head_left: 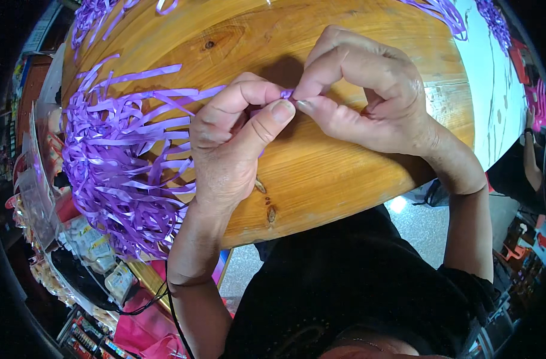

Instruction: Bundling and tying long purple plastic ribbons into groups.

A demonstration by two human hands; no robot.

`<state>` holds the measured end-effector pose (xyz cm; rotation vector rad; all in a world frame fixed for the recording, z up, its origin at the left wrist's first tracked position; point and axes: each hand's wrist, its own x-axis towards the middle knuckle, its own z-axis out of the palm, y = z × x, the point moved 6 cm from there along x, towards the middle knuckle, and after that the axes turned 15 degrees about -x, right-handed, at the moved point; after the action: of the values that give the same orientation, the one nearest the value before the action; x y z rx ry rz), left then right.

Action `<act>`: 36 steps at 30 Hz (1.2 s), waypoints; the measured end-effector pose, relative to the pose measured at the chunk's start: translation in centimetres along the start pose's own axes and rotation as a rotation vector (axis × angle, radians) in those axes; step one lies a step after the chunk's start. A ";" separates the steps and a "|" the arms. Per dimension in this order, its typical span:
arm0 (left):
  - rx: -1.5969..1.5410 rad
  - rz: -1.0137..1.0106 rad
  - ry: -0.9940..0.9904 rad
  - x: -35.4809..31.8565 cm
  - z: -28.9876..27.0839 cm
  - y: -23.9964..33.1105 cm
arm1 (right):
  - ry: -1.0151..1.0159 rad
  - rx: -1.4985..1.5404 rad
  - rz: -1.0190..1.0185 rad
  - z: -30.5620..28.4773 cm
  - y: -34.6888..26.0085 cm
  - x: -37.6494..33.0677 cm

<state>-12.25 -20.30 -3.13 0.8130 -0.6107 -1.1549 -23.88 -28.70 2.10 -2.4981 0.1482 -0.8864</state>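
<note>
A narrow, glossy purple ribbon (pixel 287 94) is pinched between the person's two hands, above the middle of a varnished, honey-coloured wooden tabletop (pixel 345 173) with a curved near edge and dark knots. The left hand (pixel 228 134) is clamped on the ribbon, with the thumb tip pressed toward the bent forefinger and the other fingers curled into the palm. The right hand (pixel 384 99) meets it from the other side, thumb and forefinger closed together on the small piece that shows; its remaining fingers are folded. The fingertips of the two hands are almost touching, and most of the ribbon there is hidden by them, so its exact shape cannot be told

Just left of the left hand, a large, tangled heap of shiny purple ribbon strips (pixel 120 167) spreads along the left side of the tabletop, some strips reaching behind the left wrist. A smaller purple ribbon bunch (pixel 93 21) lies at the far left corner, and loose purple ribbon loops (pixel 443 17) lie at the far right, near a white surface with grey veining (pixel 494 90). Beyond that surface stands a bright pink plastic item (pixel 537 105), with another person's bare forearm (pixel 530 158) near it
</note>
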 end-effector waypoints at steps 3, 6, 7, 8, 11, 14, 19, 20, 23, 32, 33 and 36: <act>0.095 -0.031 -0.007 0.1 0.0 -0.1 | -0.040 0.115 0.173 0.4 0.6 -0.5; 0.127 -0.014 -0.005 0.1 0.0 0.1 | -0.070 0.379 0.419 0.9 1.7 -0.9; 0.127 -0.013 -0.002 0.2 0.0 0.2 | -0.086 0.435 0.493 1.0 2.0 -1.0; 0.135 0.013 0.003 0.2 -0.1 0.4 | -0.101 0.491 0.567 1.1 2.3 -1.1; 0.143 0.028 0.023 0.1 -0.2 0.5 | -0.112 0.460 0.538 1.2 2.1 -1.2; 0.154 0.012 0.074 -0.1 -0.1 0.6 | -0.120 0.492 0.585 1.3 2.1 -1.3; 0.108 0.015 0.148 -0.5 -0.8 0.7 | -0.074 0.371 0.352 1.0 2.4 -0.7; 0.093 -0.004 0.145 -0.5 -1.0 0.6 | -0.047 0.230 0.228 0.6 2.0 -0.4; 0.085 -0.032 0.116 -0.2 -0.8 0.5 | 0.068 -0.086 -0.035 -0.5 0.6 0.0; 0.090 -0.035 0.090 -0.3 -0.5 0.1 | 0.046 -0.361 -0.261 0.3 -0.8 -0.7; 0.125 -0.019 0.092 -0.3 -0.4 0.2 | 0.062 -0.382 -0.278 0.1 -0.8 -0.7; 0.315 0.114 0.084 -0.3 -0.5 1.0 | 0.059 -0.405 -0.282 -0.1 -0.5 -0.6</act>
<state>-11.37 -19.73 -2.58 1.0747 -0.7697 -0.9278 -24.41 -28.14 2.04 -2.9195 -0.0098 -1.1393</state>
